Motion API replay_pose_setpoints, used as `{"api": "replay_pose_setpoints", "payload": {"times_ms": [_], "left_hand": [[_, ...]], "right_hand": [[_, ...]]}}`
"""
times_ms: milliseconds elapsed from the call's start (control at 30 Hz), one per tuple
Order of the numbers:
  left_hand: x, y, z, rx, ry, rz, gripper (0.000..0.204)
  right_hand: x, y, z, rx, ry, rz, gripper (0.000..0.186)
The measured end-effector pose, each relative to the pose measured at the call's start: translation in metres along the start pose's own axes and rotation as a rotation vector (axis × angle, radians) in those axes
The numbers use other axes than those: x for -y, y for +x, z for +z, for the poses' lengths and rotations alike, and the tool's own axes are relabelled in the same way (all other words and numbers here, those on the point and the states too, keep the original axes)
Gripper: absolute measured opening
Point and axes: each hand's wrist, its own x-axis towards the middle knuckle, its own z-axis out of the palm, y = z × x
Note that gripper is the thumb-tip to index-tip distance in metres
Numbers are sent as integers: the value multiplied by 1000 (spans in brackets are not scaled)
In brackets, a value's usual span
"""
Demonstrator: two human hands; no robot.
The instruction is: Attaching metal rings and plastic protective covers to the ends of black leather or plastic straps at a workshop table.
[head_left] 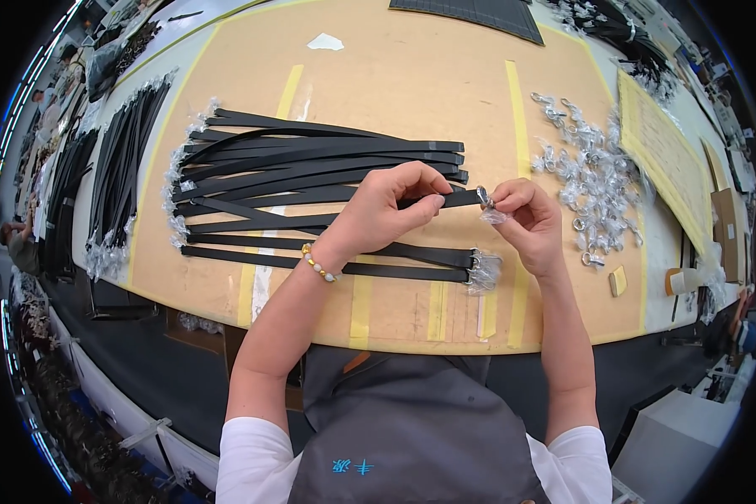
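Note:
Over the middle of the table, my left hand (388,204) pinches a black strap (462,199) close to its end. A silver metal hook (482,195), partly wrapped in clear plastic, meets the strap's end. My right hand (529,220) grips this hook with thumb and fingers. Whether the strap passes through the hook's loop is too small to tell. Beneath my left hand lies a fanned row of black straps (311,160), with plastic-wrapped ends (176,189) at the left. Nearest me, two straps (395,270) end on the right in wrapped metal fittings (483,272).
A loose pile of plastic-wrapped metal hooks (595,181) covers the table's right side. Beside it sit a small yellow block (618,281) and a yellow-edged board (664,160). More strap bundles (126,160) lie at the left. A dark mat (475,15) is at the far edge.

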Motion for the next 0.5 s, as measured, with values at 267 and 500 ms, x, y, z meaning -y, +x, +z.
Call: {"api": "replay_pose_setpoints", "payload": {"times_ms": [267, 500], "left_hand": [[-6, -5, 0, 35, -23, -13, 16], [-5, -7, 11, -42, -80, 15, 20]], "right_hand": [[-1, -2, 7, 17, -148, -95, 21], [-2, -7, 9, 24, -404, -315, 24]]}}
